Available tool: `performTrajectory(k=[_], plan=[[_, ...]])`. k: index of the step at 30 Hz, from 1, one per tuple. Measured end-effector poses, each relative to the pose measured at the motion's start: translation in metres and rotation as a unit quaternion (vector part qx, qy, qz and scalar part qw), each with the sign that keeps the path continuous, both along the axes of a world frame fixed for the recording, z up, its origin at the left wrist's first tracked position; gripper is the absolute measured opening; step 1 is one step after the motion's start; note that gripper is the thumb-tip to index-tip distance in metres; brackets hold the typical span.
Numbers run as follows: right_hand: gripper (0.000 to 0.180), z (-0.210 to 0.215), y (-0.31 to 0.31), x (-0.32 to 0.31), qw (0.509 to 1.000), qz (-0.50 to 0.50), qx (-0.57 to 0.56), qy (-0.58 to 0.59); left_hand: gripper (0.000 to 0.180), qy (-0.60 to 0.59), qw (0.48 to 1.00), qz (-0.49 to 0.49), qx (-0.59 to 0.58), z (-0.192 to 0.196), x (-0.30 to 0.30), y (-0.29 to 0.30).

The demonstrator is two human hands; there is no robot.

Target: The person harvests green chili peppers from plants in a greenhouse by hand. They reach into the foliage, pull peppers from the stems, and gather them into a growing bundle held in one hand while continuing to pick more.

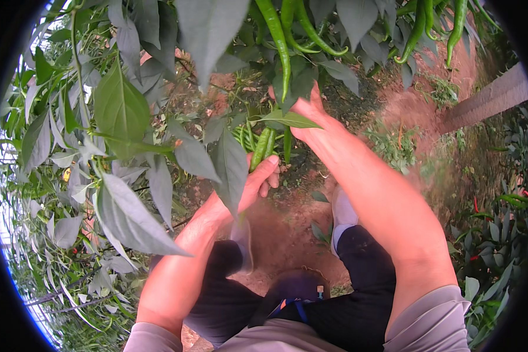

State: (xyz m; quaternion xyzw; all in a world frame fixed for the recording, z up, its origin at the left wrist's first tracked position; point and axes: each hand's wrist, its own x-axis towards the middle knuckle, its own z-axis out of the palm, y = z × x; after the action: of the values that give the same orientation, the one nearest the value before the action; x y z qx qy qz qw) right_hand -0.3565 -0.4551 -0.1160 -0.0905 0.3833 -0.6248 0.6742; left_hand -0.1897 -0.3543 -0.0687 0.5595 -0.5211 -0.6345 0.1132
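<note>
Left hand (pixel 263 177), low centre on my head view: palm turned up, fingers curled beneath, thumb laid across the front. It holds a bunch of green peppers (pixel 263 148), the longer ones rising clear of the thumb. A broad leaf (pixel 229 170) hangs in front, covering part of the hand and wrist. Left forearm slants up and inward from the lower left.

Right hand (pixel 302 110): higher, just right of the bunch, reaching up among foliage. Right arm bends at the elbow, forearm running up and leftward. Skin shows either side of a drooping leaf (pixel 296 79); most fingers are hidden from me, so I cannot tell whether they are spread, pinched or gripping. A pale green leaf (pixel 292 119) lies across my view between the two hands.

More long green peppers (pixel 277 44) hang above the right hand. Below both hands I see reddish soil (pixel 284 226), light shoes (pixel 343 212) and dark trousers (pixel 366 258).

Labels: a small pale patch (pixel 320 289) sits on dark cloth near a blue strap (pixel 300 311); too small for me to read any marking.
</note>
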Motion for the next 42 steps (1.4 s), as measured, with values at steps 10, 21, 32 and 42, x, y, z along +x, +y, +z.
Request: performTrajectory(k=[10, 21, 32, 42], plan=[[0.017, -0.012, -0.022, 0.003, 0.975, -0.073, -0.086, 0.193, 0.033, 0.037, 0.999, 0.03, 0.004, 0.002, -0.01, 0.0], [0.02, 0.026, -0.004, 0.007, 0.971, 0.002, 0.052, 0.235, 0.043, -0.103, 0.982, 0.011, -0.157, -0.014, -0.003, 0.001], [0.057, -0.019, 0.004, 0.005, 0.946, 0.285, 0.02, 0.152, 0.022, 0.106, 0.98, 0.158, 0.05, -0.024, -0.015, -0.001], [0.059, -0.113, -0.054, -0.134, 0.831, 0.169, 0.156, 0.507, 0.017, 0.041, 0.982, 0.159, 0.098, -0.013, -0.001, 0.0]])
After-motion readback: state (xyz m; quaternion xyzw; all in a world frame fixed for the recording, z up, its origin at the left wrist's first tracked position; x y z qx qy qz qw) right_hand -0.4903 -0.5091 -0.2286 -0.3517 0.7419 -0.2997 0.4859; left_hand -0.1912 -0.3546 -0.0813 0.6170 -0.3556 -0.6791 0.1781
